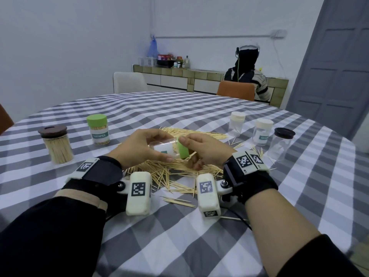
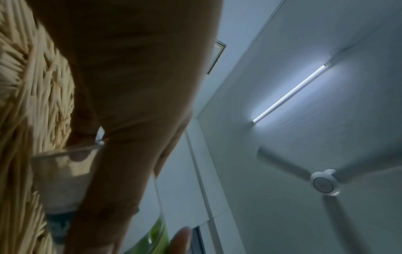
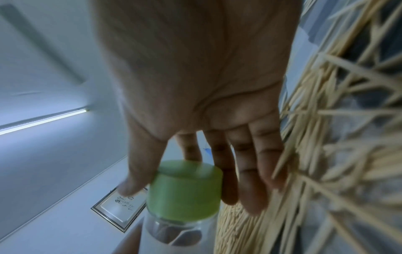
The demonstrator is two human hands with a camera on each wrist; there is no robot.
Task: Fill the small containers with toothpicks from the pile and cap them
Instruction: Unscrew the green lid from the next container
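At the far left of a round table under a grey-and-white checked cloth point(image 1: 179, 226) stands a brown-lidded jar point(image 1: 57, 145) packed with toothpicks, and just right of it a green-capped container point(image 1: 98, 129) labelled "TOOTHPICK", also filled. At centre, a person's left hand point(image 1: 142, 145) curls round a clear container point(image 1: 163, 149) held on its side above the toothpick pile point(image 1: 169, 172), thumb toward the camera and fingers over the far side. The container's mouth points right, where the right hand point(image 1: 203, 149) pinches the green cap point(image 1: 183, 149) between thumb and forefinger; the right wrist view shows the cap seated on the container's neck, the other three fingers stretched out loosely beside it. Both hands hover clear of the cloth, the pile spread beneath and behind them. To the right stand two clear containers with cream caps point(image 1: 237, 123) point(image 1: 263, 131), and farthest right a clear jar with a black lid point(image 1: 282, 143), all three nearly empty. Loose toothpicks lie scattered around them.
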